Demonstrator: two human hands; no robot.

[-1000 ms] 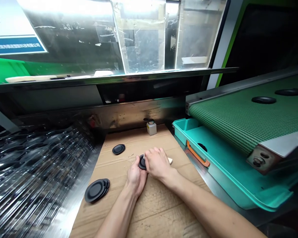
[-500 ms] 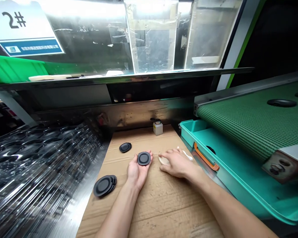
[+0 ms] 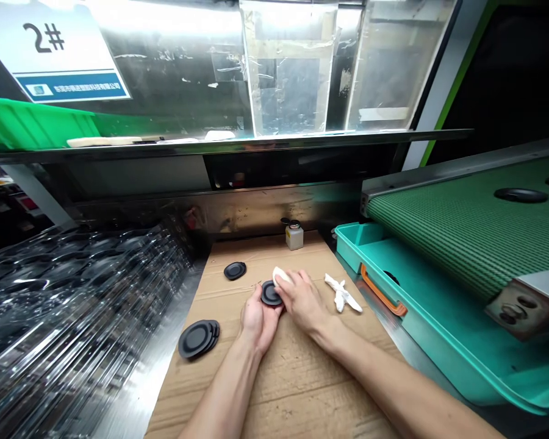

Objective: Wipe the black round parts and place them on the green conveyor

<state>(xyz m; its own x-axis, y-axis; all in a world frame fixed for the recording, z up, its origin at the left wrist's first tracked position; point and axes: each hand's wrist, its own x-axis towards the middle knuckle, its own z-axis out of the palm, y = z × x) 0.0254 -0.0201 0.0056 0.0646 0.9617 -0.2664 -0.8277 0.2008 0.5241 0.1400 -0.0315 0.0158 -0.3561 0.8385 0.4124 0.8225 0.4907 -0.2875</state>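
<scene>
The left hand (image 3: 258, 318), palm up, grips a disc (image 3: 269, 294); the right hand (image 3: 304, 300), palm down, pinches a pad (image 3: 280, 275) at its edge, both close together.

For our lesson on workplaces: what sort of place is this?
Probably a factory workstation: there's a conveyor belt bearing black parts, stacked clear trays, and a "2#" sign.
</scene>
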